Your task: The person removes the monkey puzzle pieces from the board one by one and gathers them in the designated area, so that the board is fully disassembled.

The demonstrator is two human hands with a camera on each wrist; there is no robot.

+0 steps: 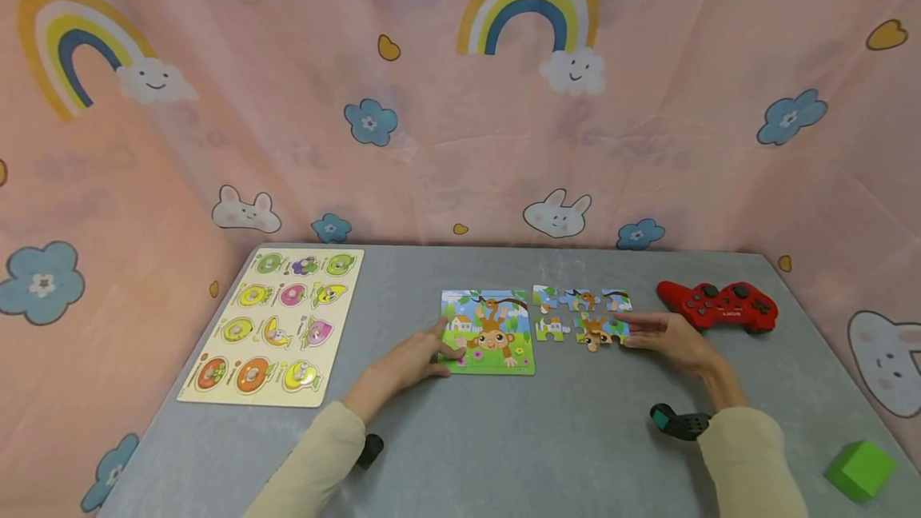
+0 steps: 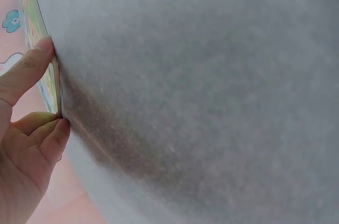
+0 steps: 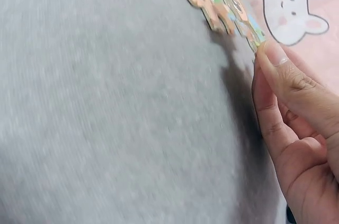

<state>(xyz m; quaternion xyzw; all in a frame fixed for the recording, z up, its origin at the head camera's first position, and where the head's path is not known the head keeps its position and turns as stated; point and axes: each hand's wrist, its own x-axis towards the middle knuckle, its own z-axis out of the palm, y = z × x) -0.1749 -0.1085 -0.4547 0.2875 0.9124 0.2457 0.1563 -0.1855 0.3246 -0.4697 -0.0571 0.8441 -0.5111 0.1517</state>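
A monkey jigsaw puzzle in a flat board lies near the middle of the table. My left hand grips its lower left corner, thumb and fingers at the edges; in the left wrist view the board shows edge-on. To its right lie several loose jigsaw pieces with matching pictures. My right hand pinches the right edge of the monkey-face jigsaw pieces between thumb and fingers. These pieces cast a shadow on the table in the right wrist view.
A fruit peg board lies on the left. At the right are a red game controller and a green block. A black object sits by the right wrist, another dark one by the left sleeve. Printed cloth hangs behind.
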